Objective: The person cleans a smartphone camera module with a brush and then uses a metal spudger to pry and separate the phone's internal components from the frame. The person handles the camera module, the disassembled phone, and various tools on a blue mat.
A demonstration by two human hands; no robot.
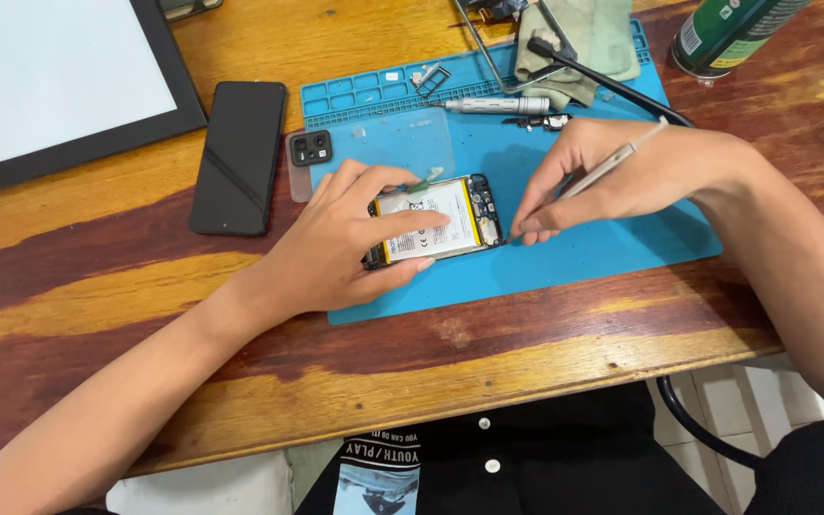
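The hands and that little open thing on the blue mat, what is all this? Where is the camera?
The camera sits on a person's head and looks down at a wooden table. The left hand presses down an opened phone with its white battery showing, on a blue mat. The right hand holds a thin metal tool, its tip at the phone's end. Nearby lie a black phone back, a small camera piece, a screwdriver, a cloth and a green can.
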